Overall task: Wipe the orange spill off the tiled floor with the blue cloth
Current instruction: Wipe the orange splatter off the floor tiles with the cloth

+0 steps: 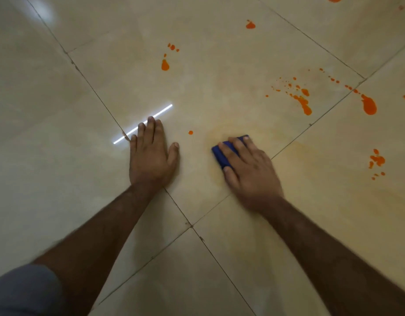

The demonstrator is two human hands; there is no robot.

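Note:
My right hand (249,169) presses a folded blue cloth (223,156) flat against the beige tiled floor (219,92); only the cloth's left and far edges show from under my fingers. My left hand (151,156) rests palm down on the floor, fingers spread, holding nothing. Orange spill blobs and droplets lie ahead and to the right: a large blob (369,105), a streak with scattered drops (304,103), a teardrop (165,65), and one small dot (190,132) between my hands. A faint orange smear surrounds the cloth.
More orange splatter sits at the right (377,160) and far back (250,25). Dark grout lines cross the tiles diagonally. A bright strip of reflected light (160,114) lies by my left fingertips. A grey sleeve edge (23,290) shows at the bottom left.

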